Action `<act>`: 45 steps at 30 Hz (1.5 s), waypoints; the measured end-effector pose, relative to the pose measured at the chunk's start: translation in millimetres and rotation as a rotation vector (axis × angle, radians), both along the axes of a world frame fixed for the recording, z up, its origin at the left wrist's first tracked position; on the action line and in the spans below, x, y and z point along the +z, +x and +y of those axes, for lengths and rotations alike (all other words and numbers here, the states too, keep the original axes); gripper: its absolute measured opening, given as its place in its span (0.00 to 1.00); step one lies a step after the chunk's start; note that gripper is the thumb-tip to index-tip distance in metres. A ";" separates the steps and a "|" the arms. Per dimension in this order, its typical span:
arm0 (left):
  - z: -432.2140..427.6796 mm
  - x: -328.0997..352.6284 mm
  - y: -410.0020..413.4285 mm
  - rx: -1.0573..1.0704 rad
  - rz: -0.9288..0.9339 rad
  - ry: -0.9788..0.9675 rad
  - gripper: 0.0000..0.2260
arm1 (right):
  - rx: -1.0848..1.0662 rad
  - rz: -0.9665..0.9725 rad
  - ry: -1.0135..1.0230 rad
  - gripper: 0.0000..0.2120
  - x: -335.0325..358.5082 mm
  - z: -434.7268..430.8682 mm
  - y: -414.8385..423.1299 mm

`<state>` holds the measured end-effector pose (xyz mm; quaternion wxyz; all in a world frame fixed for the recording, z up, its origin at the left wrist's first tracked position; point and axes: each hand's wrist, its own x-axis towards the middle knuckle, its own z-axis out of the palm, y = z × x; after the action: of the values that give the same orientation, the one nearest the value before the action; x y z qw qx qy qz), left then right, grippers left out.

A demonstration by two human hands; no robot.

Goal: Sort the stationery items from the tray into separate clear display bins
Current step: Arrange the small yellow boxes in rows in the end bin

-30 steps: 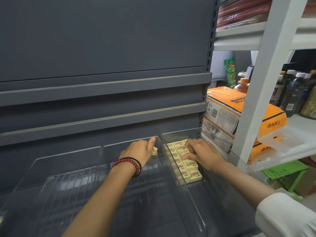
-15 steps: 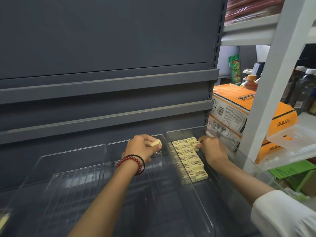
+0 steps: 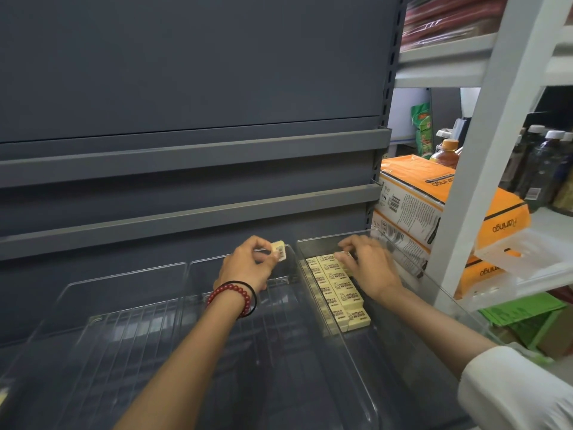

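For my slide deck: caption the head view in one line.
Left hand pinches one yellow eraser while right hand touches eraser rows in the rightmost clear bin.

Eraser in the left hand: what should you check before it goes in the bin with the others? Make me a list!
1. Grip: ok, the left hand pinches the eraser at its fingertips.
2. Match: ok, it looks like the rows of erasers, the same pale yellow blocks.
3. Room: ok, the right bin has bare floor in front of the rows.
4. Path: not ok, the right hand covers the back of the rows.
5. Other hand free: cannot tell, the fingers there are blurred.
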<state>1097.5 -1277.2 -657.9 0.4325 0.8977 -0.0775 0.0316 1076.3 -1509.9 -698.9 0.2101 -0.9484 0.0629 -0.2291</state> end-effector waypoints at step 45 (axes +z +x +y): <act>-8.9 -2.8 -5.1 -0.289 -0.048 0.239 0.14 | -0.035 0.166 -0.030 0.12 1.7 -19.3 -7.5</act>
<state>1092.4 -1286.1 -660.7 0.3210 0.9211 -0.2192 -0.0189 1068.8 -1529.2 -697.2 0.1861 -0.9659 0.0933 -0.1540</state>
